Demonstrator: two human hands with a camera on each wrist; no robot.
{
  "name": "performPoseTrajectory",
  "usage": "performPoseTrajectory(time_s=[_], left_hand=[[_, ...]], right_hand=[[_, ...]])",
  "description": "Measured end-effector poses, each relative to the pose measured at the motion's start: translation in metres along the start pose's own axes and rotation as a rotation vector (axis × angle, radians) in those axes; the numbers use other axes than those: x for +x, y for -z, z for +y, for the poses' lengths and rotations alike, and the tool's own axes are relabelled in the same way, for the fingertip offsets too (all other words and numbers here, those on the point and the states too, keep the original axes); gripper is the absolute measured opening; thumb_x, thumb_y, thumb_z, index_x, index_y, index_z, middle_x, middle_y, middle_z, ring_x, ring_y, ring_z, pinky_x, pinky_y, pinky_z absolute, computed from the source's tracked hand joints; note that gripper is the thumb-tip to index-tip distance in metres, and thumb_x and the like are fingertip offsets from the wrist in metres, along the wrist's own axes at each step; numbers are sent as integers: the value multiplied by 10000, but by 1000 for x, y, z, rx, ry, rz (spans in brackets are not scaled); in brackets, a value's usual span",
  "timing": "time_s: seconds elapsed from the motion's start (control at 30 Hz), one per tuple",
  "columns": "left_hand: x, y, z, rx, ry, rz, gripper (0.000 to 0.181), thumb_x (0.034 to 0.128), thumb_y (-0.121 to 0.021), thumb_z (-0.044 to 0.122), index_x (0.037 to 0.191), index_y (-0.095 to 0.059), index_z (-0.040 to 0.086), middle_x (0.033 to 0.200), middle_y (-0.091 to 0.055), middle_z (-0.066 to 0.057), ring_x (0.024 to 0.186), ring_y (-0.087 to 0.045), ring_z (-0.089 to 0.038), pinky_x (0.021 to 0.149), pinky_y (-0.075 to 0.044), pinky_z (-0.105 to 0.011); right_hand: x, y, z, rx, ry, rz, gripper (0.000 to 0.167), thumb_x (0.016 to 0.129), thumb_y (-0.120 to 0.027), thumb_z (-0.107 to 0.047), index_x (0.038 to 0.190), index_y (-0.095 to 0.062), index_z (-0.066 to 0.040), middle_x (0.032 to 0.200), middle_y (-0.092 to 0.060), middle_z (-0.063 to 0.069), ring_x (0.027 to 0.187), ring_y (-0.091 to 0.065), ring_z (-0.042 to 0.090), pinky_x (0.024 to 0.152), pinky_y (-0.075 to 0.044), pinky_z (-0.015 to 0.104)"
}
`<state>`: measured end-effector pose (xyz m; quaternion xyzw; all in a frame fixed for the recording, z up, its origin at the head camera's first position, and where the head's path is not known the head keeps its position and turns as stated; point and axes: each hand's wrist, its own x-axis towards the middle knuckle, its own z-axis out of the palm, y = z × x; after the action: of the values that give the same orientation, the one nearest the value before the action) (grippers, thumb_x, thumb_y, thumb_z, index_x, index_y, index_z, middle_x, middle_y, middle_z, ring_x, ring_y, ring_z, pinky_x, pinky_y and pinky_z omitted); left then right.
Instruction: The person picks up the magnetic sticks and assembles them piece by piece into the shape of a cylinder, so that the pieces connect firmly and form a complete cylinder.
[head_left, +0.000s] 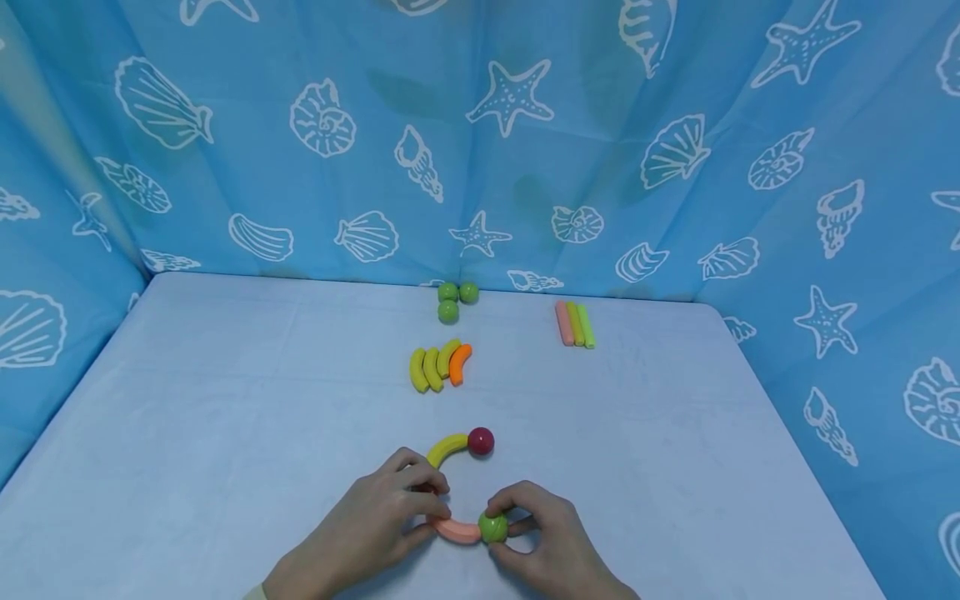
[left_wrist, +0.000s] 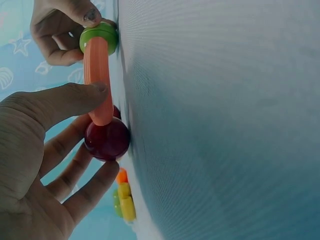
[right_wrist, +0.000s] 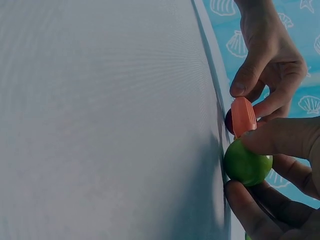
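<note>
My left hand (head_left: 382, 508) pinches a salmon-pink curved stick (head_left: 459, 532) between thumb and fingers. Its other fingers lie around a dark red ball (left_wrist: 107, 139) that touches the stick's left end; the head view mostly hides that ball. With thumb and fingertips, my right hand (head_left: 551, 537) grips a green ball (head_left: 492, 527) touching the stick's right end. A yellow curved stick (head_left: 447, 447) arcs up from behind my left fingers to another red ball (head_left: 481, 442). Whether the yellow stick touches the hidden ball, I cannot tell.
Beyond the hands on the white-covered table (head_left: 225, 400) lie three yellow curved sticks (head_left: 431, 367) beside an orange one (head_left: 460, 365). Farther back are three green balls (head_left: 448, 312). Straight pink, yellow and lime sticks (head_left: 575, 325) lie at the back right. A blue shell-print curtain (head_left: 465, 167) surrounds the table.
</note>
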<state>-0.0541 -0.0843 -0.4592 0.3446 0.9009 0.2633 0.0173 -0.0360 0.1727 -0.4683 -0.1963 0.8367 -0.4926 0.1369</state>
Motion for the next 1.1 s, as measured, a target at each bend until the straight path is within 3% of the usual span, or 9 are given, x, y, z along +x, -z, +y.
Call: performPoseTrajectory(time_s=[0.33,0.6,0.7,0.93,1.1], left_hand=[[1,2,1,-3,0,-6,121,851,-817,229,961,-797,275,1091,-628,136,1067,-493,-100,892,-525,-325],[1,4,1,-21,21,-29,122,851,-818,226,959,-798,279,1084,-629,138,1058,-502,-101,883,-525,-304],[1,3,1,-27,19,-26,118,851,-818,227,954,-797,280,1083,-629,138,1055,-502,-99,876,-525,-297],[0,3,1,-30,11,-21,108,858,-811,229,949,-796,283,1073,-624,143,1043,-496,-96,866,-522,-295],[0,3,1,-38,4,-13,111,857,-812,223,951,-797,280,1074,-622,141,1043,-495,-96,865,-522,-294]], right_hand=[[-1,9,0,-88,-13,64,327,850,-819,-227,1135,-659,-203,1088,-651,-62,982,-631,131,745,-570,240],[4,24,9,-169,-17,151,354,823,-790,-4,1110,-665,-169,1073,-663,-48,997,-651,167,723,-570,231],[9,30,12,-206,-19,194,362,817,-789,15,1099,-671,-178,1065,-665,-59,982,-655,147,723,-569,227],[17,40,19,-235,64,255,355,792,-792,52,1083,-682,-119,1052,-682,-20,957,-672,164,711,-582,266],[23,45,20,-289,44,279,359,791,-806,33,1090,-685,-123,1053,-682,-36,960,-667,141,730,-581,272]])
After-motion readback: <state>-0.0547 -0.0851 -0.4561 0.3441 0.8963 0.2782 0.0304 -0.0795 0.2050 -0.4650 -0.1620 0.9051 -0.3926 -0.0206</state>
